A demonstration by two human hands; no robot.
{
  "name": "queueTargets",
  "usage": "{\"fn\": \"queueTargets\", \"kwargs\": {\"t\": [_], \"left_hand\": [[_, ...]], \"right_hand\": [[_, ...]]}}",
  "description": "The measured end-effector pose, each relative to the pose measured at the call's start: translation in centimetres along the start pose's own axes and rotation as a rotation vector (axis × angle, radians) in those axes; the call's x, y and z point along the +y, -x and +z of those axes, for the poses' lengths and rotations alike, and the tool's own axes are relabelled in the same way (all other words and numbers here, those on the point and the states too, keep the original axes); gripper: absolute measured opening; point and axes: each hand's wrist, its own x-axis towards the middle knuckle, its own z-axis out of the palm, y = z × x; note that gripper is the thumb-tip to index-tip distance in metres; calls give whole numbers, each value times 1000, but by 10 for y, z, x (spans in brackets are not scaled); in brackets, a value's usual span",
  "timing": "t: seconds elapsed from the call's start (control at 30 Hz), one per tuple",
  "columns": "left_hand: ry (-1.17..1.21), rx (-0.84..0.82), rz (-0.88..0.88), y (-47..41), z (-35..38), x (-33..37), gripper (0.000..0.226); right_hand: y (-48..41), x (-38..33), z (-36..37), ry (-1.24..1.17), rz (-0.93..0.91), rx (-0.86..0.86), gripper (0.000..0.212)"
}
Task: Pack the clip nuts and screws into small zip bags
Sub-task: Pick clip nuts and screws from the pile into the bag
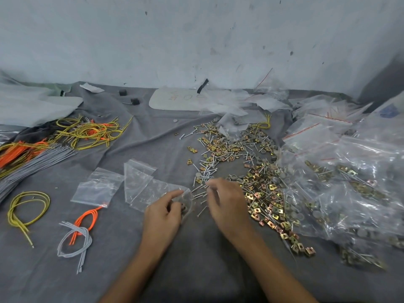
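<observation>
The left hand (162, 217) pinches the mouth of a small zip bag (150, 189) lying on the cloth-covered bench (196, 263). Just beside it, the right hand (227, 204) curls its blurred fingers down onto loose screws (207, 169); I can't tell whether it grips any. Clip nuts (262, 193) are heaped to its right, against filled bags (349, 182). Empty zip bags (98, 186) lie to the left.
</observation>
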Motion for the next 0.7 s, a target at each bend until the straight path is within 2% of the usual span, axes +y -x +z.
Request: {"fn": "queueTargets", "kwargs": {"t": [0.07, 0.17, 0.27, 0.47, 0.6, 0.7], "left_hand": [[6, 6, 0, 0, 0, 1, 41], [-3, 8, 0, 0, -1, 0, 39], [21, -4, -2, 0, 0, -1, 38], [10, 8, 15, -2, 0, -3, 39], [25, -12, 3, -3, 1, -6, 38], [23, -16, 1, -4, 1, -7, 38]], "right_hand": [[-20, 22, -14, 156, 80, -40, 16], [-42, 50, -27, 378, 171, -294, 33], [-53, 61, -30, 417, 227, -454, 36], [-63, 59, -31, 460, 148, -516, 21], [-68, 59, -30, 500, 138, -585, 24], [-69, 57, -27, 545, 102, -565, 24]]}}
